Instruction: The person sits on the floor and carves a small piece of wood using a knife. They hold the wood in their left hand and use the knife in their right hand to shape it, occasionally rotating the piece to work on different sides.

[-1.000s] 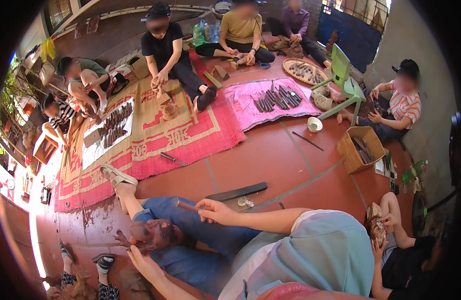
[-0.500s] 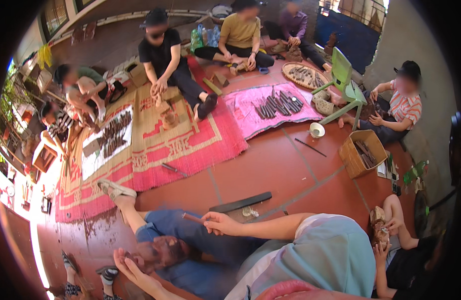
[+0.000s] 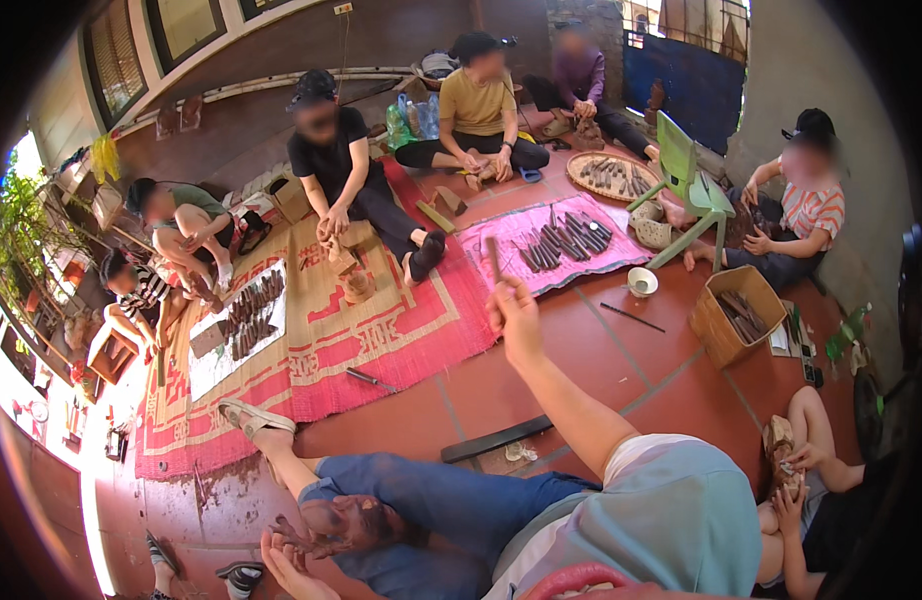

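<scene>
My right hand [image 3: 514, 318] is raised over the tiled floor, closed around a slim brown stick-shaped tool [image 3: 494, 262] that points upward. In my lap, between my blue-trousered legs, lies a dark reddish-brown carved piece [image 3: 346, 522], apparently wood. Low in the view, my left hand [image 3: 286, 570] is beside the carving's left end with its fingers stretched out. Whether those fingers touch the piece cannot be made out. A long dark flat bar [image 3: 496, 438] lies on the floor beyond my legs, with a crumpled pale scrap [image 3: 521, 453] beside it.
Dark tools lie in rows on a pink cloth [image 3: 471, 240] and on a white sheet [image 3: 209, 372] over the red-and-tan mat [image 3: 331, 395]. A cardboard box [image 3: 716, 335], green chair [image 3: 681, 160], white bowl [image 3: 642, 282] and round basket [image 3: 578, 180] stand rightward. Several people sit around, some handling carvings.
My right hand has risen and moved away from my lap, swinging the tool from sideways to upright. The view has shifted slightly. My left hand remains beside the carving.
</scene>
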